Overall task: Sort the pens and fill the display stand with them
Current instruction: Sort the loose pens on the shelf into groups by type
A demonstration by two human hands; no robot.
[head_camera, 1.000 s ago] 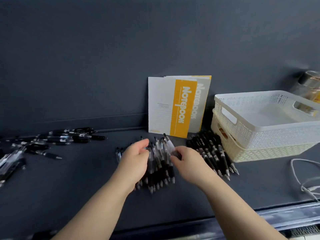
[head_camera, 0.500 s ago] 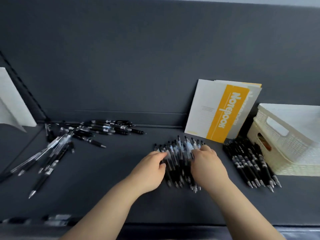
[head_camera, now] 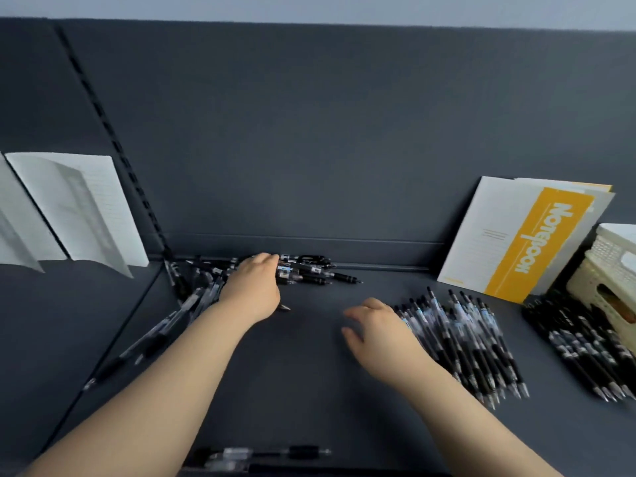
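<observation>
You are reaching your left hand [head_camera: 254,287] into the loose heap of black click pens [head_camera: 306,270] lying crosswise at the back. Its fingers are lying over the barrels, and I cannot tell whether they are gripping one. Your right hand [head_camera: 375,327] is hovering low with fingers loosely spread, holding nothing, just beside the neat row of black pens [head_camera: 461,339] — tips pointing towards you.

A second row of black pens [head_camera: 581,349] is lying further right, in front of the stacked cream plastic baskets [head_camera: 605,270]. A white and yellow notebook [head_camera: 516,242] is leaning on the back panel behind the rows. An open lined notebook [head_camera: 79,208] is standing (blurred) at the left. A few stray black pens [head_camera: 261,454] are lying at the near edge.

Everything is sitting on the dark grey display shelf [head_camera: 309,373] — a matching dark grey back panel [head_camera: 309,132] is rising behind it, with a slotted metal upright [head_camera: 115,139] on the left.
</observation>
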